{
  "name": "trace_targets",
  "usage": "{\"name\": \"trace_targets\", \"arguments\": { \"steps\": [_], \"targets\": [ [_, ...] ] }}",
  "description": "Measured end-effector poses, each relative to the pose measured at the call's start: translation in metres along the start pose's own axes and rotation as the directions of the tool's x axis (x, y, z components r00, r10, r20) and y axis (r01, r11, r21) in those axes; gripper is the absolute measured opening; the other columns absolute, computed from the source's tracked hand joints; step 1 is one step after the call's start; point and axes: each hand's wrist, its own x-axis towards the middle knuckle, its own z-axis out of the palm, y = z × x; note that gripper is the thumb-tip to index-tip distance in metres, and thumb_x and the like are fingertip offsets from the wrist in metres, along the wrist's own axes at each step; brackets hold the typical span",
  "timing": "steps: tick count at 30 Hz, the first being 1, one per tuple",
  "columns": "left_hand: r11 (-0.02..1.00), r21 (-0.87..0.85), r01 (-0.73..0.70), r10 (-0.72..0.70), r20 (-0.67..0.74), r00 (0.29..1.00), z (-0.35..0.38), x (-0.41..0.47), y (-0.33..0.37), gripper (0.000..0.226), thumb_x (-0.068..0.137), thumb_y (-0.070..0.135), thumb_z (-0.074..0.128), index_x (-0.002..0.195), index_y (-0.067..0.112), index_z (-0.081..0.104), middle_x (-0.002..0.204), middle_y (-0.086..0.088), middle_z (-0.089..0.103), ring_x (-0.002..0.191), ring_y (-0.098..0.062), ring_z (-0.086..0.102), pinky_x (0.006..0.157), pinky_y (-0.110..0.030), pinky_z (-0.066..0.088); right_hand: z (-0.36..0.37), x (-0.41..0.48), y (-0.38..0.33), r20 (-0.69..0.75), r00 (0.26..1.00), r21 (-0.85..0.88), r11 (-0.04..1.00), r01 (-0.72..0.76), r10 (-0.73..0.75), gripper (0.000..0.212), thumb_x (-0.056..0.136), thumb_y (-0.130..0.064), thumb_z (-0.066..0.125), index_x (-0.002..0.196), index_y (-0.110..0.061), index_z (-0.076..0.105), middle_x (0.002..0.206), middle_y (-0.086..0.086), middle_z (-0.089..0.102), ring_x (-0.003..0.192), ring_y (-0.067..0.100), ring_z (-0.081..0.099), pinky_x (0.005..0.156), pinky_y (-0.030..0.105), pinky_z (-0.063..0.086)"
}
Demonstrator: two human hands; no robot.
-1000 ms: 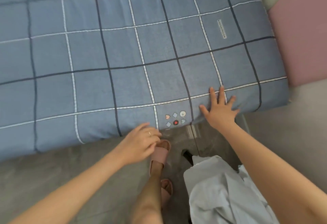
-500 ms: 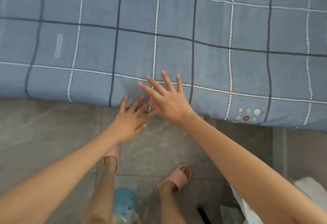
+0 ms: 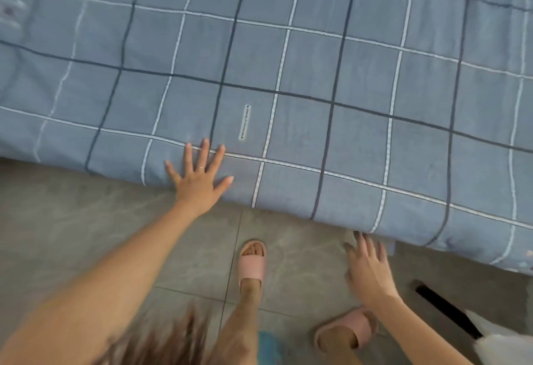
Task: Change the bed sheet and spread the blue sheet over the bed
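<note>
The blue sheet looks soft and light, best pinched at its hem; left hand presses flat, right hand reaches open-fingered, gripping nothing.

Hands moved apart
The left hand shifted up onto the blue sheet and lay flat with fingers spread. The right hand came off the top and dropped to the hanging hem, well apart from the left, which it had touched before.

Soft even daylight, faint shadows; motion blur, wide-angle edge bending
</note>
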Motion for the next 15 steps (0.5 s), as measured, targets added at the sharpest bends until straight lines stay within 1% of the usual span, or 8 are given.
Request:
{"name": "trace_targets", "arguments": {
  "steps": [1, 3, 5, 7, 9, 11, 13, 15],
  "targets": [
    [0.994, -0.020, 0.104, -0.102, 0.072, 0.992, 0.008, -0.005, -0.029, 0.077, 0.087, 0.071, 0.020, 0.145, 0.036, -0.016, 0.151, 0.007, -0.030, 0.144, -0.029, -0.020, 0.103, -0.074, -0.001, -0.018, 0.012, -0.029, -0.140, 0.983, 0.031, 0.991, 0.129, -0.123, 0.046, 0.057, -0.020, 0.071, 0.102, -0.012, 0.068, 0.113, 0.016, 0.056, 0.102, 0.036, 0.061, 0.084, 0.045, 0.052],
    [0.985, 0.019, 0.170, -0.169, 0.248, 0.954, 0.015, -0.022, -0.057, 0.084, 0.090, 0.067, 0.028, 0.139, 0.033, -0.030, 0.138, 0.007, -0.047, 0.140, -0.029, -0.031, 0.106, -0.071, 0.006, -0.055, 0.030, -0.070, -0.421, 0.872, 0.089, 0.945, 0.314, -0.250, 0.032, 0.066, -0.019, 0.052, 0.095, -0.013, 0.065, 0.090, 0.008, 0.060, 0.080, 0.030, 0.063, 0.071, 0.034, 0.050],
    [0.972, 0.026, 0.235, -0.225, 0.411, 0.883, 0.024, -0.036, -0.073, 0.098, 0.093, 0.049, 0.046, 0.132, 0.032, -0.042, 0.126, 0.006, -0.059, 0.139, -0.036, -0.030, 0.107, -0.069, 0.017, -0.091, 0.040, -0.103, -0.581, 0.754, 0.118, 0.885, 0.450, -0.306, 0.034, 0.072, -0.017, 0.041, 0.098, -0.012, 0.063, 0.090, 0.005, 0.060, 0.080, 0.029, 0.061, 0.075, 0.031, 0.041],
    [0.940, -0.058, 0.335, -0.260, 0.515, 0.817, 0.018, -0.047, -0.080, 0.109, 0.090, 0.034, 0.055, 0.116, 0.037, -0.051, 0.115, 0.008, -0.066, 0.145, -0.040, -0.003, 0.108, -0.061, 0.027, -0.112, 0.050, -0.128, -0.628, 0.721, 0.109, 0.885, 0.453, -0.292, 0.045, 0.074, -0.015, 0.042, 0.116, -0.012, 0.058, 0.113, 0.010, 0.057, 0.105, 0.033, 0.055, 0.092, 0.035, 0.035],
    [0.953, -0.061, 0.298, -0.222, 0.529, 0.819, 0.004, -0.051, -0.078, 0.106, 0.090, 0.037, 0.053, 0.127, 0.035, -0.046, 0.128, 0.003, -0.060, 0.141, -0.037, 0.023, 0.109, -0.048, 0.033, -0.120, 0.059, -0.145, -0.451, 0.858, 0.095, 0.943, 0.320, -0.246, 0.061, 0.084, -0.022, 0.045, 0.144, -0.021, 0.033, 0.150, 0.012, 0.029, 0.137, 0.039, 0.025, 0.110, 0.051, 0.021],
    [0.970, -0.046, 0.239, -0.181, 0.520, 0.835, -0.024, -0.053, -0.070, 0.088, 0.095, 0.043, 0.047, 0.150, 0.018, -0.016, 0.155, -0.011, -0.027, 0.143, -0.034, 0.021, 0.113, -0.043, 0.027, -0.138, 0.060, -0.153, -0.028, 0.971, 0.016, 0.971, 0.239, -0.239, 0.070, 0.094, -0.037, 0.044, 0.152, -0.033, 0.004, 0.160, 0.001, -0.007, 0.145, 0.036, -0.002, 0.113, 0.057, 0.008],
    [0.992, -0.028, 0.127, -0.095, 0.513, 0.853, -0.060, -0.052, -0.056, 0.073, 0.097, 0.045, 0.041, 0.152, 0.012, 0.008, 0.159, -0.015, 0.000, 0.147, -0.030, 0.005, 0.118, -0.042, 0.012, -0.171, 0.058, -0.156, 0.297, 0.910, 0.001, 0.953, 0.305, -0.291, 0.060, 0.096, -0.034, 0.044, 0.151, -0.026, 0.021, 0.159, 0.003, 0.011, 0.143, 0.031, 0.018, 0.112, 0.045, 0.023],
    [0.997, -0.067, 0.025, 0.009, 0.462, 0.887, -0.107, -0.063, -0.050, 0.066, 0.098, 0.046, 0.040, 0.151, 0.013, 0.017, 0.159, -0.015, 0.008, 0.147, -0.027, 0.000, 0.118, -0.041, 0.003, -0.205, 0.035, -0.151, 0.433, 0.841, -0.003, 0.932, 0.361, -0.325, 0.040, 0.097, -0.024, 0.044, 0.134, -0.012, 0.052, 0.143, 0.010, 0.046, 0.127, 0.027, 0.048, 0.099, 0.028, 0.039]
  ]
}}
